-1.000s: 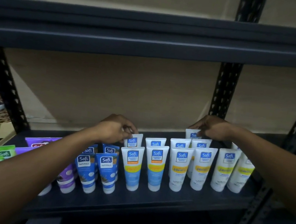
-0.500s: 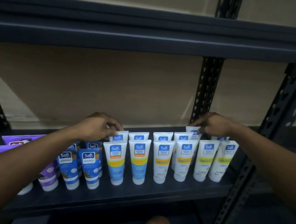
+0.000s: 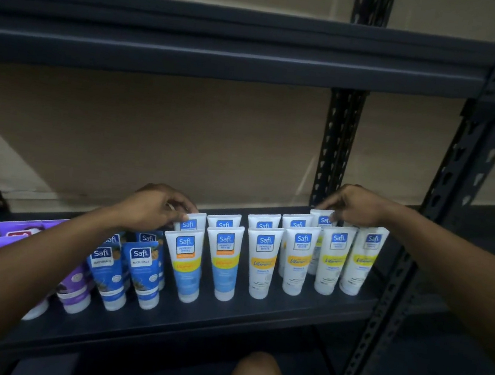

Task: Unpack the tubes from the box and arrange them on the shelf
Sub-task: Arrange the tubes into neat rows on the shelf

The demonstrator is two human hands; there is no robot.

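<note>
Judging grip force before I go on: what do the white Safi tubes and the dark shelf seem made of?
White tubes: probably soft plastic, smooth with a slight sheen; flat crimped ends up, printed labels, caps down. Shelf: likely painted metal, dark matte; the perforated upright suggests steel racking, though the look alone cannot confirm it.

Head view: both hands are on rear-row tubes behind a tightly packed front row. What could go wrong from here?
1. The tubes stand on their caps, close together; nudging the left rear tube with the left hand may topple the front row like dominoes.
2. The right hand pinches the right rear tube by its top edge; it could slip.
3. The left forearm crosses over the purple tubes and might knock them.
</note>
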